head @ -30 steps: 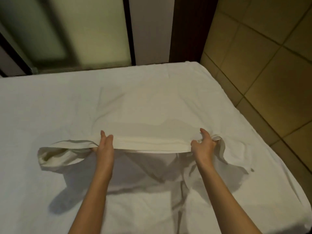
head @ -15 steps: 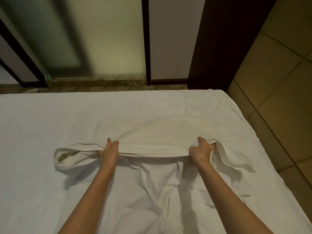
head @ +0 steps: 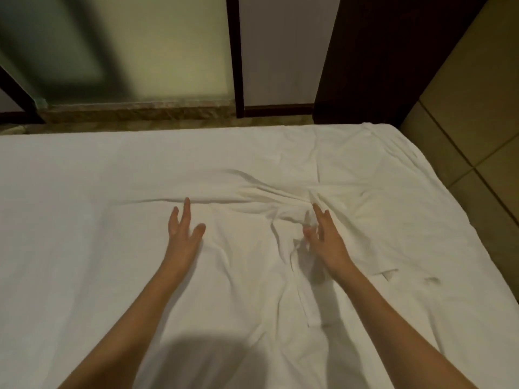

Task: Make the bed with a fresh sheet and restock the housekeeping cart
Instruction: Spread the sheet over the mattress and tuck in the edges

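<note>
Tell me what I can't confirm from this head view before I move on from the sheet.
- The sheet's near and left edges: cut off by the frame, so any tuck there is unseen.
- The far edge: it drops behind the mattress.
- Whether the left hand and right hand, fingers straight, press the fabric or hover just above: motion blur.
- The housekeeping cart: outside this view.
- What lies under the wrinkled folds: covered by cloth.

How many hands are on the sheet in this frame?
2. The left hand lies open on the sheet left of centre; the right hand lies open at the bunched wrinkles right of centre. Neither grips fabric.
</note>
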A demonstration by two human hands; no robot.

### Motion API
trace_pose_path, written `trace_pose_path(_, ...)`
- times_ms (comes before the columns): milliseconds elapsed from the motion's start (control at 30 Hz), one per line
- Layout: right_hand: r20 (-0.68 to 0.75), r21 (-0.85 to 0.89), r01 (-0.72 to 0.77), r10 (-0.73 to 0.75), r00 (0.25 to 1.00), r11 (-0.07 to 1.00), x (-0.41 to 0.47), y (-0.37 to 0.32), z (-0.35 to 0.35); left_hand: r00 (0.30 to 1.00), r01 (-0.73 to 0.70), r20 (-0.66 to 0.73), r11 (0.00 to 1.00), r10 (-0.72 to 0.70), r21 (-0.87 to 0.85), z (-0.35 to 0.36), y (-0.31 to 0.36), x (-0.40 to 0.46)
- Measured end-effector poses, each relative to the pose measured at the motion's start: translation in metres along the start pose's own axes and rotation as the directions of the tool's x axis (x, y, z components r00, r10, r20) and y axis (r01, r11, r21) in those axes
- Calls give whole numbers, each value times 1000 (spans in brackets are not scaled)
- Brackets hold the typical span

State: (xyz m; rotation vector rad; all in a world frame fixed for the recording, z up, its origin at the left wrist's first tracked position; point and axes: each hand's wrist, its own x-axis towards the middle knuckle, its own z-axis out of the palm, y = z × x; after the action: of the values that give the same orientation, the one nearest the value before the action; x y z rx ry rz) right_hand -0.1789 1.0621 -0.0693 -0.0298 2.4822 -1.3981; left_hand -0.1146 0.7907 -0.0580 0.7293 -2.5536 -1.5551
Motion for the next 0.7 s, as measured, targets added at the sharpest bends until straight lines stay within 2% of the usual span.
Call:
trace_pose_path(67,-61,-129,-2,-6,998,992,-17,22,-4,996,-60,67,996,56,66,27,-10,-15)
trace_pose_path(133,-89,-265,-15,-9,996,964,-32,44,-18,983,-104,173,966,63,239,61,-11,-30)
trace_pose_path(233,-31,-375,-39,29,999,926,-48,75,-38,954,-209,290,858,73,470,110,-8,-45)
trace_pose_path(300,-5,-491,-33,35,999,870,-49,88,-44,947,-229,318,804,53,548,134,-4,-45)
trace_pose_path(400,-17,-619,9,-25,1000,785,-36,97,-45,952,-179,304,768,-22,614,156,3,-41)
trace_pose_path(500,-37,-577,38,-73,997,816,-27,94,-47,956,-124,289,814,-56,568,160,8,-34)
trace_pose_path(567,-119,-477,-3,-61,991,879,-18,84,-62,956,-161,293,857,13,489,160,16,-28)
trace_pose_path(633,-276,-430,-73,-54,960,900,0,67,-89,950,-218,290,914,118,343,161,28,-20)
trace_pose_path(700,-487,-319,-146,-30,873,936,28,53,-127,935,-278,291,929,203,244,166,42,-11)
